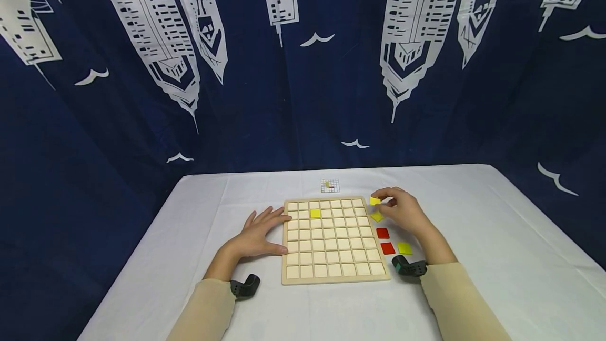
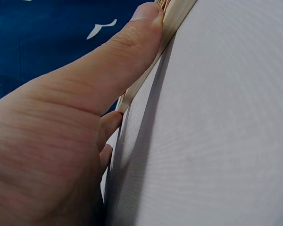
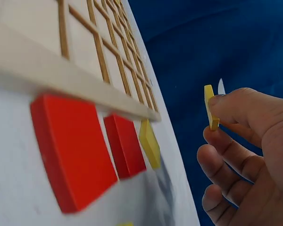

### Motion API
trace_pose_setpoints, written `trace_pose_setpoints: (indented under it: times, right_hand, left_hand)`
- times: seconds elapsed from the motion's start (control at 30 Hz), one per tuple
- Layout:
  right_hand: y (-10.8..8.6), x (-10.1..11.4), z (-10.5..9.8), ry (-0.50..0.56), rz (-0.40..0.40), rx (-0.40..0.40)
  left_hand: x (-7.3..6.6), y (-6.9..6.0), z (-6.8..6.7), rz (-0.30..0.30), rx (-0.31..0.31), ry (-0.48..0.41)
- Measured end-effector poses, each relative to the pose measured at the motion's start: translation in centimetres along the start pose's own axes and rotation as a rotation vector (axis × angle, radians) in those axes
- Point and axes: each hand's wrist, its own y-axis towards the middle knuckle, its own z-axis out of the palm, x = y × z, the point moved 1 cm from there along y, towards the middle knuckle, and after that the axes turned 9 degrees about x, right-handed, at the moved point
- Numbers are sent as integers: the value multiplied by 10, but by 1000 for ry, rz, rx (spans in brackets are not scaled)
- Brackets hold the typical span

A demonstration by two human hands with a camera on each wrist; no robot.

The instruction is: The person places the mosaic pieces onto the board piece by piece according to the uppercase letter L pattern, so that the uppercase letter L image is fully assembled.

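A wooden grid board [image 1: 336, 280] lies on the white table, with one yellow square tile [image 1: 315, 213] in its second row from the far side. My left hand [image 1: 258, 236] rests at the board's left edge, fingers spread and straight, thumb touching the frame [image 2: 146, 70]. Beyond the board's far right corner, my right hand [image 1: 402, 208] pinches another yellow tile [image 3: 210, 107] between thumb and fingers, raised off the table. Below that hand lies a second loose yellow tile [image 1: 376, 217]. Two red tiles [image 1: 382, 233] and one more yellow tile [image 1: 404, 248] lie nearer the right forearm.
A small printed grid card [image 1: 330, 186] with coloured squares lies behind the board. Behind the table [image 1: 473, 193] hangs a dark blue curtain [image 1: 303, 93] with white building and bird prints. Each wrist wears a black camera [image 1: 410, 266].
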Motion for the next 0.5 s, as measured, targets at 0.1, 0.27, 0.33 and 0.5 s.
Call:
trace_pose_setpoints:
  times: [0.1, 0.27, 0.33, 0.5]
  right_hand:
    - [1, 4, 4, -7, 4, 7]
    - [4, 11, 12, -27, -13, 21]
    - [4, 15, 15, -24, -34, 27]
    - [3, 29, 23, -1, -74, 19]
  left_hand:
    - [0, 0, 0, 0, 0, -1]
    - [0, 0, 0, 2, -2, 1]
    - [0, 0, 0, 5, -2, 2]
    - [1, 0, 0, 10, 2, 5]
